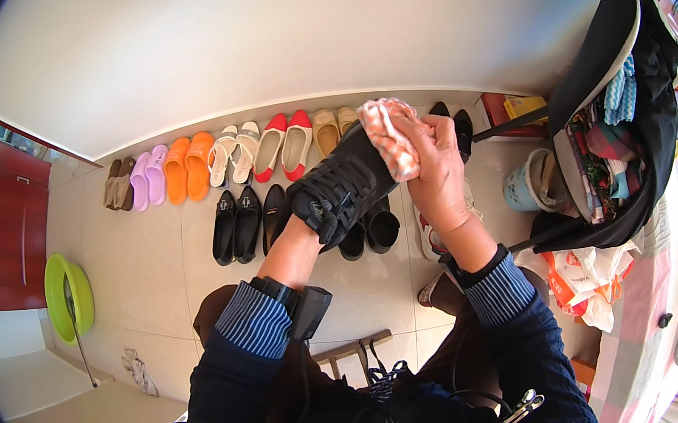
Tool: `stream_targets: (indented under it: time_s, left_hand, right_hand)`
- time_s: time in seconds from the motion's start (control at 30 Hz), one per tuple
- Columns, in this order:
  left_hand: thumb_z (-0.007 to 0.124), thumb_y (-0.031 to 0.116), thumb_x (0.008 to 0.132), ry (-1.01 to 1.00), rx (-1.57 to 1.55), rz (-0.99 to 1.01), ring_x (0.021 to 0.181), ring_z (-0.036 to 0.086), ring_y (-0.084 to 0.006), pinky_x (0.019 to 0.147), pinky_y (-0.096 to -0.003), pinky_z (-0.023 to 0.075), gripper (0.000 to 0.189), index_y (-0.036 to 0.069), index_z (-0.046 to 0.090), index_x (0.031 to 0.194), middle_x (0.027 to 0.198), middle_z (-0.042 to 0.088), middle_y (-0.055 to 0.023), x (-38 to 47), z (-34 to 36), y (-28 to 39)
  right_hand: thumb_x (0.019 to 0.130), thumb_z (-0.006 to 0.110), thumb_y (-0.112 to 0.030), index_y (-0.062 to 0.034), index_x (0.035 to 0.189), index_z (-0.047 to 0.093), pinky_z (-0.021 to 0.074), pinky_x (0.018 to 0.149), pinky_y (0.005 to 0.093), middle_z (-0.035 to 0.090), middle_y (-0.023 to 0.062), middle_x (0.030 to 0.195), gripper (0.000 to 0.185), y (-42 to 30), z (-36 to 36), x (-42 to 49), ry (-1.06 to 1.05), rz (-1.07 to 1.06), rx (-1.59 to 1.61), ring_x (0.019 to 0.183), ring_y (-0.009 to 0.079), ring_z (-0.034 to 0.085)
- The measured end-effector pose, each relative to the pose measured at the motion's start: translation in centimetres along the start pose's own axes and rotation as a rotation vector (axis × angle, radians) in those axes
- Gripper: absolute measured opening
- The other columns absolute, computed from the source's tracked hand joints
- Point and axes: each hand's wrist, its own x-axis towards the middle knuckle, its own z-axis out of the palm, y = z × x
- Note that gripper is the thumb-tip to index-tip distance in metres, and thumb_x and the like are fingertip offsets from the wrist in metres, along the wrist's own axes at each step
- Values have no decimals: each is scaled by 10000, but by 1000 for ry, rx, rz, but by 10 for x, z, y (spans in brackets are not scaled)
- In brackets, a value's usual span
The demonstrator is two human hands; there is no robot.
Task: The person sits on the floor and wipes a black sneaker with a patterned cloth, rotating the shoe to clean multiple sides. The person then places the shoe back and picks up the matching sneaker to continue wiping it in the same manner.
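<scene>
A black lace-up sneaker point(341, 182) is held up in front of me, its toe towards the upper right. My left hand point(296, 249) reaches into its opening, so the fingers are hidden and only the wrist end shows. An orange-and-white checked cloth point(391, 140) is gripped in my right hand point(437, 173) and lies against the sneaker's toe. Behind and below the sneaker stand black pointed flats point(237, 225), partly covered black footwear point(382, 228) and a white-and-red shoe point(429, 241), all on the tiled floor.
Along the wall are brown slippers point(119, 184), purple slippers point(150, 178), orange slippers point(189, 169), white sandals point(235, 154) and red-toed flats point(284, 146). A green basin point(82, 296) stands left. Right are a blue bin point(519, 188), a fabric-filled black holder point(626, 199) and plastic bags point(589, 281).
</scene>
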Motion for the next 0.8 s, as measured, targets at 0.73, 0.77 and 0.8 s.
stream_targets:
  time_s: [0.73, 0.77, 0.8]
  left_hand:
    - [450, 154, 1058, 156, 973, 2, 1117, 607, -199, 967, -292, 507, 364, 6, 533, 1380, 1312, 587, -124, -3, 16, 7]
    - [451, 154, 1057, 154, 972, -9, 1123, 604, -201, 971, -294, 504, 365, 7, 532, 1382, 1317, 583, -125, -5, 15, 8]
    - [452, 155, 1057, 147, 978, -25, 1129, 601, -203, 976, -295, 501, 367, 8, 531, 1384, 1323, 580, -126, -6, 11, 9]
  right_hand:
    - [723, 813, -16, -136, 1152, 702, 550, 850, 394, 584, 124, 1120, 459, 5, -2, 16, 84, -6, 141, 1008, 328, 628]
    - [684, 820, -18, -143, 1125, 710, 540, 846, 411, 583, 122, 1107, 472, 2, 2, 13, 85, -6, 126, 1007, 340, 614]
    - [670, 823, -19, -143, 1110, 711, 534, 841, 416, 582, 121, 1099, 471, -2, 6, 8, 78, -29, 134, 1001, 345, 607]
